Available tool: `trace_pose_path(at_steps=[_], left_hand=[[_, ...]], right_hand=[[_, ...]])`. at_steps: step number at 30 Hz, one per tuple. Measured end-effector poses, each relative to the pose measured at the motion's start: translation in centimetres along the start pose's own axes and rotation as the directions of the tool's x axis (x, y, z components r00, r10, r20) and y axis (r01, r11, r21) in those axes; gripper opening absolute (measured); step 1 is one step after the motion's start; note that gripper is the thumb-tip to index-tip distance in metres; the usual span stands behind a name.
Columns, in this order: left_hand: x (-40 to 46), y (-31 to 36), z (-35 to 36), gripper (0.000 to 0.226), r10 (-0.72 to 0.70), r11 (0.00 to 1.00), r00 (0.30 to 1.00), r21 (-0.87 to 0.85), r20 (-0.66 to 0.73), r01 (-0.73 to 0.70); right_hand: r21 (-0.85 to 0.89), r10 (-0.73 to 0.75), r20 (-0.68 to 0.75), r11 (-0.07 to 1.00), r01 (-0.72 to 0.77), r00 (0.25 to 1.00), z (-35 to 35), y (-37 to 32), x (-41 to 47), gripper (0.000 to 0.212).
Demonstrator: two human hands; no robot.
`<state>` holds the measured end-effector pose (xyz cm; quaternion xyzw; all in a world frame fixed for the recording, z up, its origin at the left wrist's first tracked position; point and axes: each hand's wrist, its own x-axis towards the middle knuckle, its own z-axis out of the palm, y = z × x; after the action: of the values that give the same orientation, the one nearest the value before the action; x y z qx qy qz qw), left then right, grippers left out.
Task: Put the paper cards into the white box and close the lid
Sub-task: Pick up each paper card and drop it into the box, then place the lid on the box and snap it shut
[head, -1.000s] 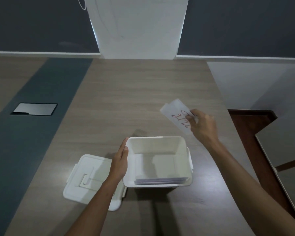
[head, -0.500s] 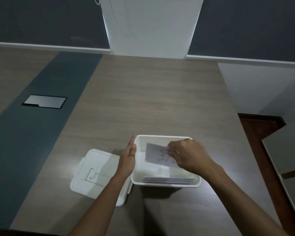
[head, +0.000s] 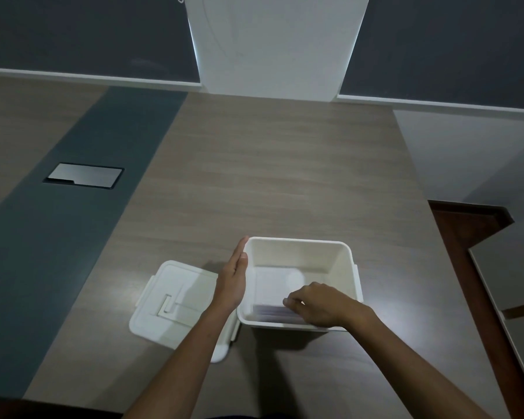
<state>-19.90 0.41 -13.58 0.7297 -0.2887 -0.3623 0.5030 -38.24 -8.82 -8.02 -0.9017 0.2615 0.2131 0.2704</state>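
The white box (head: 300, 252) stands open on the wooden table near the front edge. Inside it, against the near wall, lies a stack of paper cards (head: 273, 311). My right hand (head: 321, 303) reaches down into the box with its fingertips on the top of the stack. My left hand (head: 233, 279) rests flat against the box's left outer wall, fingers straight. The white lid (head: 173, 300) lies flat on the table just left of the box, partly under my left forearm.
A metal cable hatch (head: 84, 176) is set into the dark strip of the table at the left. The table's right edge (head: 430, 213) drops to a dark red floor. A white pillar (head: 273, 46) stands beyond the far edge.
My right hand carried a card with red writing from above the table down into the box and lowered it onto the stack. My left hand stayed on the box's side.
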Motion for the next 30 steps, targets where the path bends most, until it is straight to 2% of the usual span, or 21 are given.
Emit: trace_pose_path(at_steps=[7,11,15,22,24,26,28,30], left_hand=[[0.1,-0.1,0.0,0.04,-0.001,1.0,1.0,-0.003,0.009,0.001],[0.2,-0.3,0.0,0.04,0.014,1.0,1.0,0.005,0.016,-0.014],[0.3,-0.4,0.0,0.04,0.012,1.0,1.0,0.006,0.02,-0.012],[0.8,-0.7,-1.1,0.043,-0.034,0.999,0.999,0.002,0.033,0.034],[0.6,-1.1,-2.1,0.046,-0.065,0.997,0.998,0.031,-0.003,0.065],[0.3,-2.0,-3.4,0.046,-0.083,0.995,0.993,0.055,-0.08,0.088],[0.3,-3.0,-5.1,0.045,-0.112,0.983,0.974,0.122,-0.198,0.137],[0.2,-4.3,-7.1,0.047,-0.147,0.956,0.946,0.203,-0.291,0.211]], right_hand=[[0.109,0.009,0.014,0.994,-0.011,1.0,0.5,0.6,0.2,0.057],[0.209,0.064,-0.019,0.976,-0.058,0.998,0.6,1.0,0.5,0.069],[0.245,0.068,-0.01,0.967,-0.064,0.998,0.4,1.0,0.8,0.056],[0.293,0.07,-0.028,0.954,-0.058,0.997,0.2,1.3,1.3,0.055],[0.297,0.069,-0.104,0.954,-0.035,0.992,0.2,1.5,1.3,0.054],[0.269,0.069,-0.261,0.963,0.004,0.963,0.2,1.8,1.3,0.047],[0.213,0.066,-0.453,0.976,0.037,0.889,0.2,2.6,1.4,0.033],[0.145,0.047,-0.622,0.988,0.056,0.781,0.2,3.8,1.4,0.021]])
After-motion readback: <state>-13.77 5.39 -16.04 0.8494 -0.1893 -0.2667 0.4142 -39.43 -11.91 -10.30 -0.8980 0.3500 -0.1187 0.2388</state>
